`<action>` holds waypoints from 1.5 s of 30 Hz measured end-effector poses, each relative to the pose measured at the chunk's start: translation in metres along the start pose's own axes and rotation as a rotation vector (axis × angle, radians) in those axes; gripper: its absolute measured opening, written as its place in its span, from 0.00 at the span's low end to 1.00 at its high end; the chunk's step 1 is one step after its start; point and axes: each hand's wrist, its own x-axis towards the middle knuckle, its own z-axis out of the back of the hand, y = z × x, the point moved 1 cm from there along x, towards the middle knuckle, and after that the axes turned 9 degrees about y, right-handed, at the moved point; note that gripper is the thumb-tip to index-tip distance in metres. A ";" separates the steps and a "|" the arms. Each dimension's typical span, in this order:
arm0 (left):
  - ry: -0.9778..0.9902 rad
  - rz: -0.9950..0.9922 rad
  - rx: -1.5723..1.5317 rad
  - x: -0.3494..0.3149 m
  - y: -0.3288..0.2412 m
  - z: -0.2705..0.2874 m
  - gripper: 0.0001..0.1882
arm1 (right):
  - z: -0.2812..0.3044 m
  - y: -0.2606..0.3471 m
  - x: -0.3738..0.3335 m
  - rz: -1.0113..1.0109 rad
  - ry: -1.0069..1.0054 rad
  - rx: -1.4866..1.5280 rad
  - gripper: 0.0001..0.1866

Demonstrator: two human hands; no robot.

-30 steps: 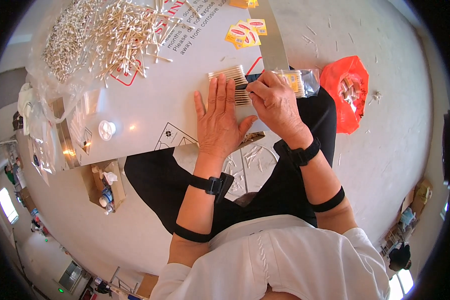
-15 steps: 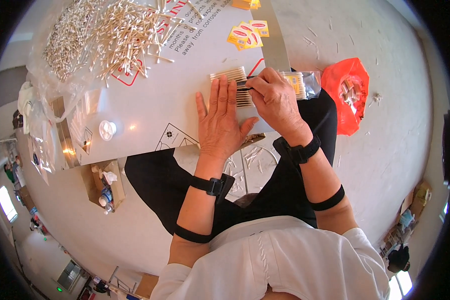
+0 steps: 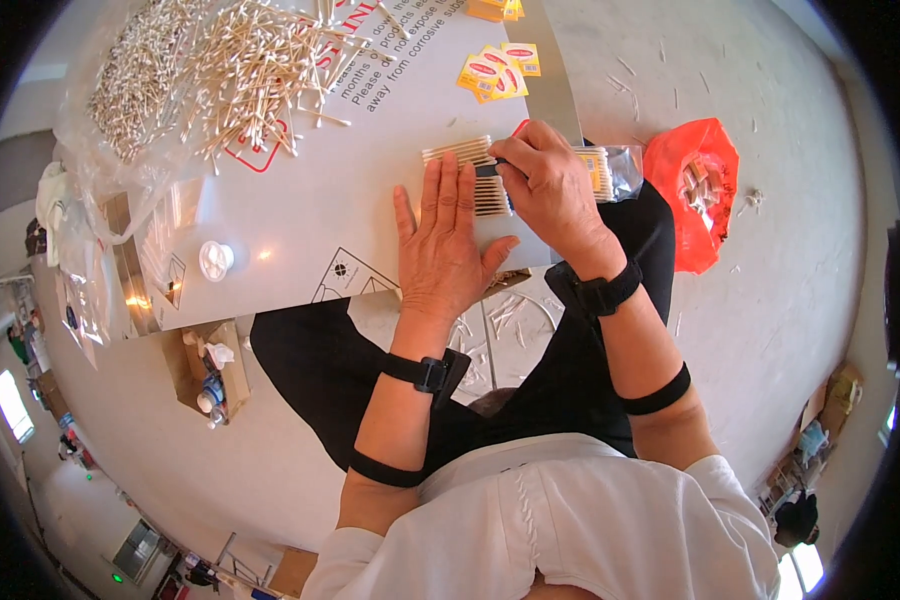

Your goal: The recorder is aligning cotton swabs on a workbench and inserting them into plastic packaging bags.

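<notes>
A row of cotton swabs (image 3: 489, 196) lies side by side near the table's front edge. My left hand (image 3: 438, 240) rests flat with its fingers spread, the fingertips over the left part of this row. Across the swabs runs a thin dark strip-like thing (image 3: 486, 171); its kind is unclear. My right hand (image 3: 553, 190) is closed in a pinch on the strip's right end, just above the row. Right of that hand, partly hidden by it, a clear pack of swabs (image 3: 598, 172) with a yellow card lies at the table's edge.
A big heap of loose swabs (image 3: 255, 80) spreads over the far left of the table (image 3: 310, 210), beside a clear plastic bag. Yellow cards (image 3: 495, 72) lie at the far right. A small white tub (image 3: 215, 260) stands front left. A red bag (image 3: 692, 195) hangs right of my knee.
My right hand has shifted slightly up and the dark strip shows more clearly across the swabs. My left hand has stayed nearly in place.
</notes>
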 end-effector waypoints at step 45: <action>0.018 0.018 -0.021 -0.001 -0.006 -0.001 0.46 | 0.047 -0.042 -0.053 -0.090 0.116 -0.310 0.42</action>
